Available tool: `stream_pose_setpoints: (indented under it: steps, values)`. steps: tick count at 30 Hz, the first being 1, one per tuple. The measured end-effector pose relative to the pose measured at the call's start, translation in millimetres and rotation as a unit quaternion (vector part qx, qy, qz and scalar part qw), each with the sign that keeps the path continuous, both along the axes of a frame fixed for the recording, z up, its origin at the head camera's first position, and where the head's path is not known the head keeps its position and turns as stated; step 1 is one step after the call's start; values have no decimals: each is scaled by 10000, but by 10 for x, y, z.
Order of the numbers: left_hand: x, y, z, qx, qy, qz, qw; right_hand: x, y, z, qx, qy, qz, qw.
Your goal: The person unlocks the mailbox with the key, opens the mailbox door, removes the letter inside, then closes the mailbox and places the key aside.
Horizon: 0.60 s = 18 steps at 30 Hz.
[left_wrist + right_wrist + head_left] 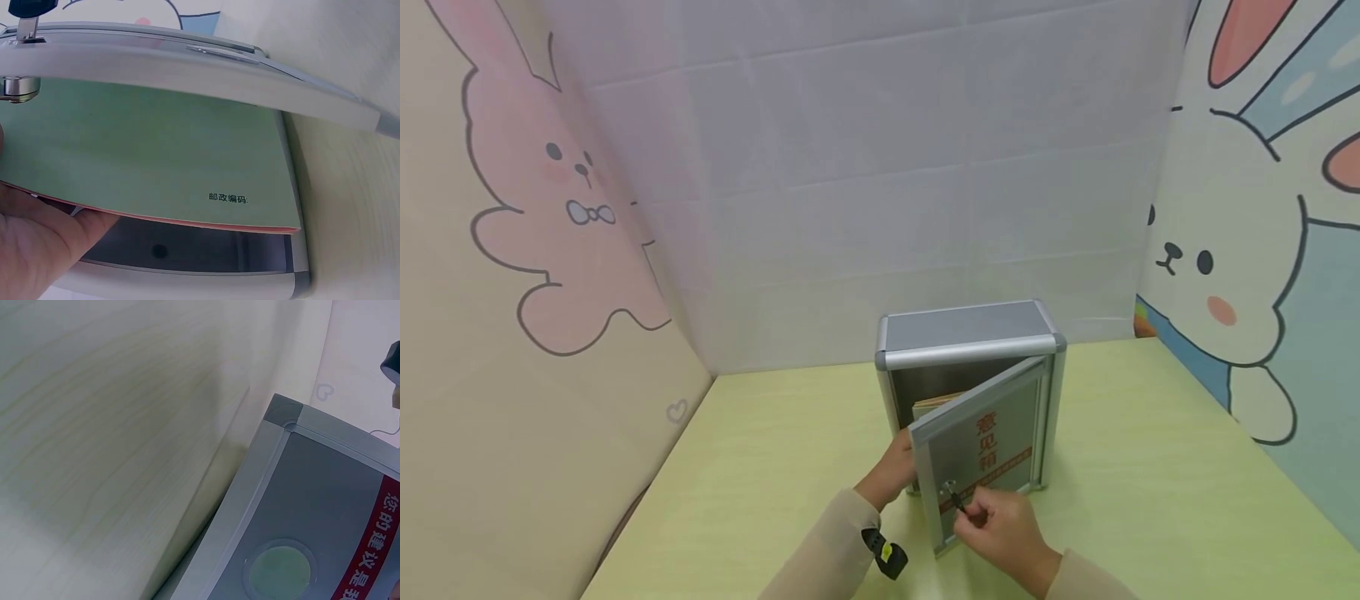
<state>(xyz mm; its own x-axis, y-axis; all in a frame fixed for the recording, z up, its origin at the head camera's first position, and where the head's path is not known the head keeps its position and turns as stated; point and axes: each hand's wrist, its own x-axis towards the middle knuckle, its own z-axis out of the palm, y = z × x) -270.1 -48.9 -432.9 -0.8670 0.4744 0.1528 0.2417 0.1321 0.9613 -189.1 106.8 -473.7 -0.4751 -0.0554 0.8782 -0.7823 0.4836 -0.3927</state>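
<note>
A grey metal suggestion box [970,325] stands on the table, its hinged door [1000,433] partly swung out. My left hand [893,471] reaches behind the door's free edge. In the left wrist view that hand [37,237] grips a thin stack of green envelopes [156,150] with printed characters, in the box opening. The far ends of its fingers are hidden. My right hand [1003,525] pinches a black-headed key [957,500] at the lock on the door's front. The key [31,7] and the lock's metal cam [20,87] appear in the left wrist view.
Light yellow-green tabletop [760,467] surrounds the box. A pale sheet [850,208] hangs behind it. Side walls carry a pink rabbit [572,250] and a white rabbit [1232,275]. A black strap [887,554] circles my left wrist.
</note>
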Motion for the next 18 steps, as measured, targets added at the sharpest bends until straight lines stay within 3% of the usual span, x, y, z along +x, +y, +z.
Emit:
stream_pose_setpoints:
  steps: [9,18]
  values:
    - [-2,-51,4,111,210,55,9997,11,-4,8,21,-77,-34,10000]
    - [-9,-103,36,-125,564,102,9983,15,-10,13,-31,-39,18,10000]
